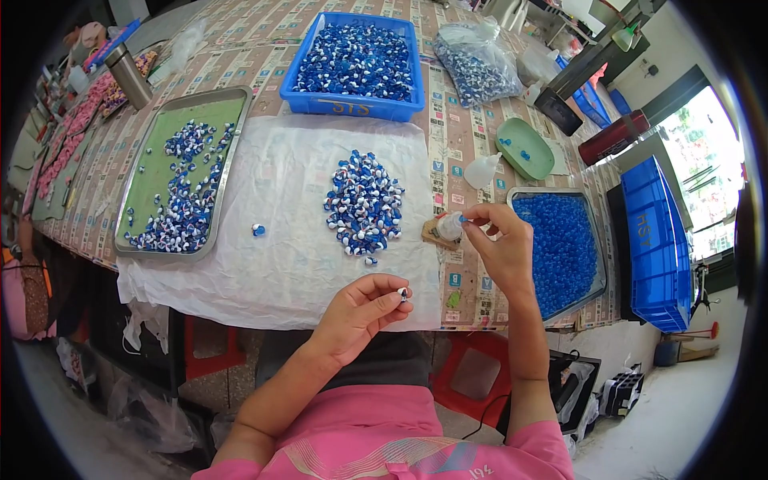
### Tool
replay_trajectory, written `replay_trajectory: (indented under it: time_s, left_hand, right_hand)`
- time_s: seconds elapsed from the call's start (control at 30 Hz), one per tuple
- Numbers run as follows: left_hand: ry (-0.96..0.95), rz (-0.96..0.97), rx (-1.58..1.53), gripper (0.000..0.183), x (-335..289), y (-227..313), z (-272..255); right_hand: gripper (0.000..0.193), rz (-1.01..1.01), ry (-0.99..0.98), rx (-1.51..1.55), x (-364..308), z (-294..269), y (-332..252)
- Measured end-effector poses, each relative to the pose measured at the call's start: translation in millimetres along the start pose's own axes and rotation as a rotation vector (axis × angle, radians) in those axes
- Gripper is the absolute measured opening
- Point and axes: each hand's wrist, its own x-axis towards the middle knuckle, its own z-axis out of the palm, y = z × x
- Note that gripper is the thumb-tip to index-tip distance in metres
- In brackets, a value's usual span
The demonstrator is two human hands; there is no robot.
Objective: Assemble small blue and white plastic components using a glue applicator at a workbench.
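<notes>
Between the thumb and fingers of my left hand [360, 312], a small white-and-dark piece [404, 294] is pinched above the front of the white sheet [276, 176]. My right hand [506, 240] pinches a tiny blue piece [463, 218] right by a small whitish pot [449, 227], which rests on a wooden block [440, 243]. I cannot tell whether the piece touches the pot. A pile of small blue-and-white pieces [364, 204] lies on the sheet, beyond my left hand. One single blue-and-white piece [258, 230] sits apart, left of the pile.
To the right stands a metal tray [602, 280] of translucent blue pieces. A green-lined metal tray [235, 96] of blue-and-white pieces is at left. A full blue bin [312, 104] stands at the back. A white squeeze bottle [482, 171] and green dish [538, 164] are right of the sheet.
</notes>
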Motion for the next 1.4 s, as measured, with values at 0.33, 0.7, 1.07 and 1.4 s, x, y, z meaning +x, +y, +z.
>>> replay_trajectory:
  time_s: [0.33,0.7,1.07,1.4]
  left_hand:
    - [-0.003,0.005,-0.016,0.021,3,-4,0]
    - [-0.027,0.020,0.002,0.023,8,-10,7]
    - [-0.033,0.025,0.044,0.022,7,-14,3]
    - [-0.015,-0.007,0.046,0.021,10,-15,12]
  right_hand:
    - [0.016,0.065,-0.202,0.356,-46,6,-30]
    - [0.018,0.062,-0.257,0.421,-66,10,-37]
    - [0.015,0.080,-0.316,0.444,-67,8,-34]
    - [0.012,0.170,-0.383,0.584,-64,2,-20]
